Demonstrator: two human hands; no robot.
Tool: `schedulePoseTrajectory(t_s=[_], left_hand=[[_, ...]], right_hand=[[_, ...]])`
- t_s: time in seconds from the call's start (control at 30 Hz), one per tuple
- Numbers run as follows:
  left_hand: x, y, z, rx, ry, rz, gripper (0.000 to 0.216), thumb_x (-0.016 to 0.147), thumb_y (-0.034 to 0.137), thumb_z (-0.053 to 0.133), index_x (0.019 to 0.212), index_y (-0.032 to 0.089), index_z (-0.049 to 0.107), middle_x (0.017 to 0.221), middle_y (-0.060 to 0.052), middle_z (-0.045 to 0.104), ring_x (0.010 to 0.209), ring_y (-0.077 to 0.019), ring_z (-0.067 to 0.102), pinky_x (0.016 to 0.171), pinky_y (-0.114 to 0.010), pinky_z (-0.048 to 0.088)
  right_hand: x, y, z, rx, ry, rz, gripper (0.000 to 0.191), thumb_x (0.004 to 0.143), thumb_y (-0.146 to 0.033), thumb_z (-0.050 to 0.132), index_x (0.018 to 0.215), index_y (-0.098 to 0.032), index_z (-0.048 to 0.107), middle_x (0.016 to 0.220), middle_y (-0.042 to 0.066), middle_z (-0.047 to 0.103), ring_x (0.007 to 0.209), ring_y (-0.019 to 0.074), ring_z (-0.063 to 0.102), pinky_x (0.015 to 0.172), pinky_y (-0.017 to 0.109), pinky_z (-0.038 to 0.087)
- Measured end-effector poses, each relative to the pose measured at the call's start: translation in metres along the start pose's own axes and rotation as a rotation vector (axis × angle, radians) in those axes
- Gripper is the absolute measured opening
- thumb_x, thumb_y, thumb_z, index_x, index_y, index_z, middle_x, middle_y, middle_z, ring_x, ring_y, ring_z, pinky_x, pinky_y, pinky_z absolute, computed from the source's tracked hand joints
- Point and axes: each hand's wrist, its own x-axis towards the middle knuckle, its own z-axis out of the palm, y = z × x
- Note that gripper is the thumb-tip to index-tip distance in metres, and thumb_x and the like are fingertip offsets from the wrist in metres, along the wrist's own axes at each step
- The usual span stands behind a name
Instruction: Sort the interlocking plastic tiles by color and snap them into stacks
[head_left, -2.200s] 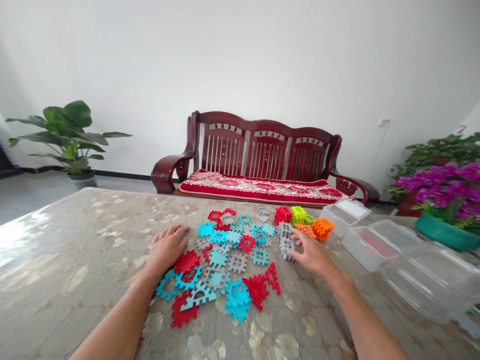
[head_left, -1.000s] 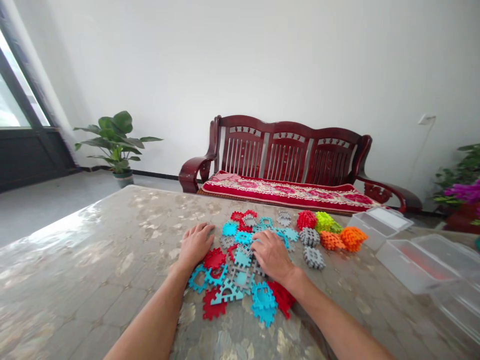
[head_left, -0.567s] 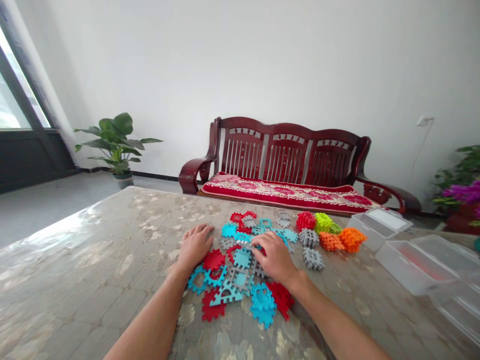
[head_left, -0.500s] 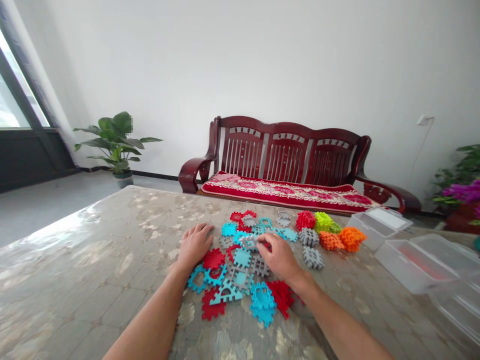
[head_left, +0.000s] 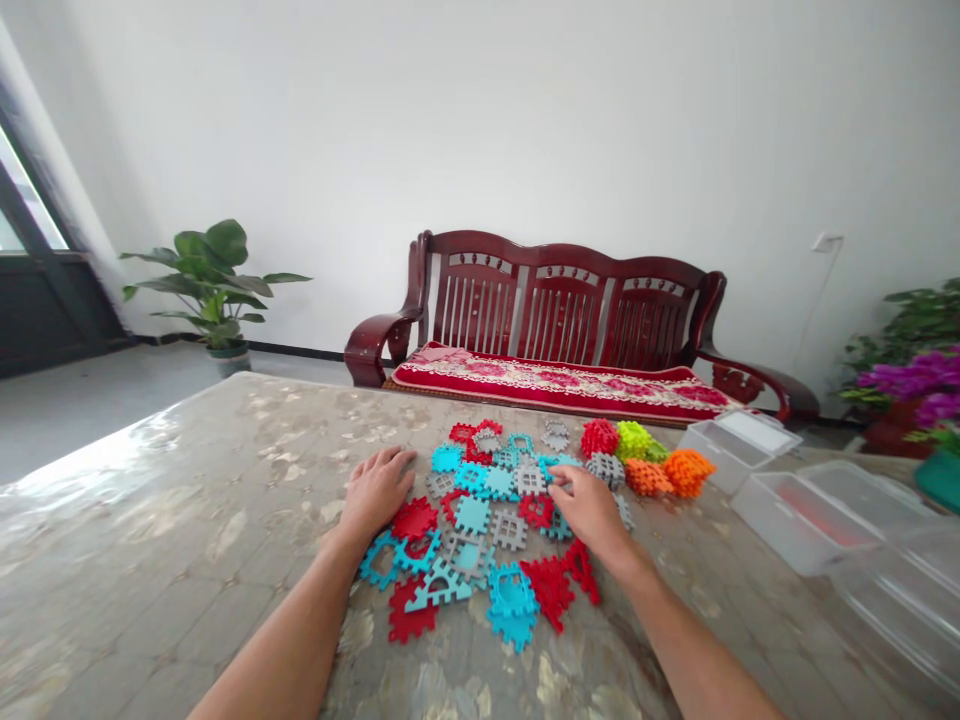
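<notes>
A spread of toothed, interlocking building tiles in red, blue and grey lies in the middle of the table. My left hand (head_left: 379, 487) rests flat at the pile's left side, fingers stretched out, beside a red tile (head_left: 414, 518). At the right of the pile, the fingers of my right hand (head_left: 589, 505) are pinched at the right edge of a grey window tile (head_left: 530, 478); part of the grip is hidden. Below it are a red frame tile (head_left: 535, 511) and another grey window tile (head_left: 509, 530). Stacked blue tiles (head_left: 514, 605) lie nearest me.
Stacked tiles in red (head_left: 600, 438), lime green (head_left: 637, 441), grey (head_left: 604, 470) and orange (head_left: 688, 473) stand right of the pile. Clear plastic boxes (head_left: 806, 520) sit at the table's right. A wooden bench (head_left: 562, 300) is behind the table (head_left: 225, 520).
My right hand has moved right with the grey window tile, which now shows flat and whole. The left hand stays on the table. The whole view has shifted slightly.
</notes>
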Motion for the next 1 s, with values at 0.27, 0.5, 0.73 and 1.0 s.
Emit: schedulePoseTrajectory(t_s=[0.27,0.5,0.73,1.0], left_hand=[[0.0,0.0,-0.001,0.017,-0.008,-0.002,0.043,0.092,0.034,0.039,0.13,0.029,0.06,0.143,-0.007,0.055,0.132,-0.0262,0.048,0.108,-0.045,0.036],[-0.001,0.001,-0.001,0.014,0.006,-0.002,0.043,0.092,0.034,0.04,0.129,0.03,0.06,0.142,-0.006,0.055,0.13,-0.0261,0.05,0.108,-0.045,0.036],[0.003,-0.005,0.005,0.028,0.013,0.021,0.044,0.092,0.036,0.039,0.129,0.029,0.06,0.142,-0.006,0.056,0.131,-0.026,0.049,0.109,-0.045,0.036],[0.0,-0.002,0.001,0.057,0.015,0.028,0.045,0.093,0.036,0.035,0.13,0.028,0.059,0.142,-0.006,0.055,0.131,-0.0264,0.05,0.108,-0.045,0.037]], right_hand=[[0.014,-0.017,-0.001,-0.242,-0.129,-0.261,0.062,0.073,-0.029,0.072,0.133,-0.022,0.059,0.13,0.009,0.064,0.122,0.03,0.052,0.104,0.044,0.04],[0.021,-0.019,0.004,-0.258,-0.174,-0.312,0.061,0.073,-0.031,0.073,0.132,-0.021,0.059,0.121,0.011,0.067,0.118,0.0294,0.054,0.1,0.043,0.041],[0.003,0.024,-0.044,-0.017,-0.036,-0.179,0.063,0.075,-0.028,0.067,0.136,-0.025,0.053,0.124,0.007,0.067,0.114,0.0244,0.06,0.101,0.041,0.044],[-0.03,0.076,-0.069,-0.077,0.028,-0.089,0.062,0.074,-0.029,0.064,0.134,-0.02,0.054,0.122,0.009,0.069,0.117,0.0264,0.059,0.103,0.045,0.044]])
